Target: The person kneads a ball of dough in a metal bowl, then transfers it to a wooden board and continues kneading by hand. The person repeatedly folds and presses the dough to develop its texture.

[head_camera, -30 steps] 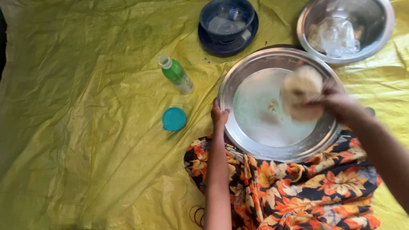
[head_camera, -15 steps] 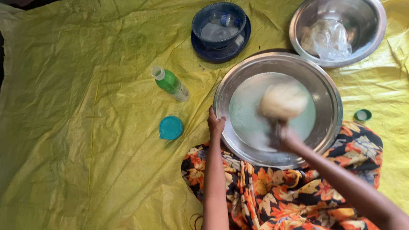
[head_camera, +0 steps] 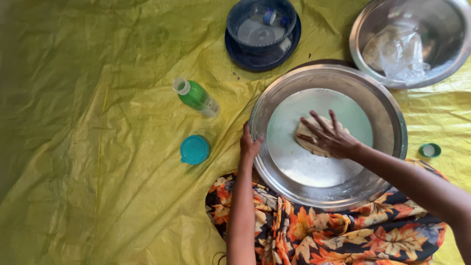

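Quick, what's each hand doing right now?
Left hand: gripping the rim of the big steel tray.
Right hand: open, fingers spread, pressing flat on the dough.

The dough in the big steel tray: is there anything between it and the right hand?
No. The right hand lies flat on the dough, fingers spread, nothing visible between them. The left hand holds the tray rim.

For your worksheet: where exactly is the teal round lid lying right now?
In the head view, the teal round lid lies on the yellow sheet, left of the left hand that grips the large steel tray's rim, below the green bottle.
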